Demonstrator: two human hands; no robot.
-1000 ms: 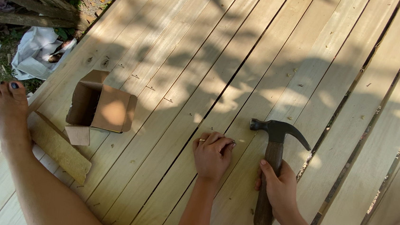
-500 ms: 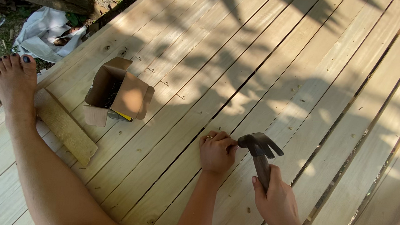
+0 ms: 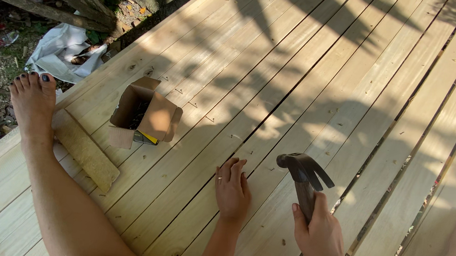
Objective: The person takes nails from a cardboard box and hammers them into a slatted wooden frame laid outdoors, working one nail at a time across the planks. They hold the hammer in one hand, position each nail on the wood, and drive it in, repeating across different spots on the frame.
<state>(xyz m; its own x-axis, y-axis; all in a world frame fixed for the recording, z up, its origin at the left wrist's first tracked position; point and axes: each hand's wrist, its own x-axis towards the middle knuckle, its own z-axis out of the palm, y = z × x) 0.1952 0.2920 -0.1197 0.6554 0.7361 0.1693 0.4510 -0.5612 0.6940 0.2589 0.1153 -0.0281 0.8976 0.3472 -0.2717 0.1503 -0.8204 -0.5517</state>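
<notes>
Clamped right hand (image 3: 321,233) grips a claw hammer (image 3: 304,174) by its wooden handle, dark metal head raised above pale, smooth deck planks (image 3: 319,75). Left hand (image 3: 232,189) rests beside it, fingertips pinched together on the plank. Farther left, an open cardboard box (image 3: 145,113).

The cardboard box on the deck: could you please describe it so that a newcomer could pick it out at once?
Start from the pale wooden deck and go to its left edge, near the bare foot. There, just above a short loose board, lies the small brown cardboard box. Its open flaps and dark contents set it apart.
</notes>
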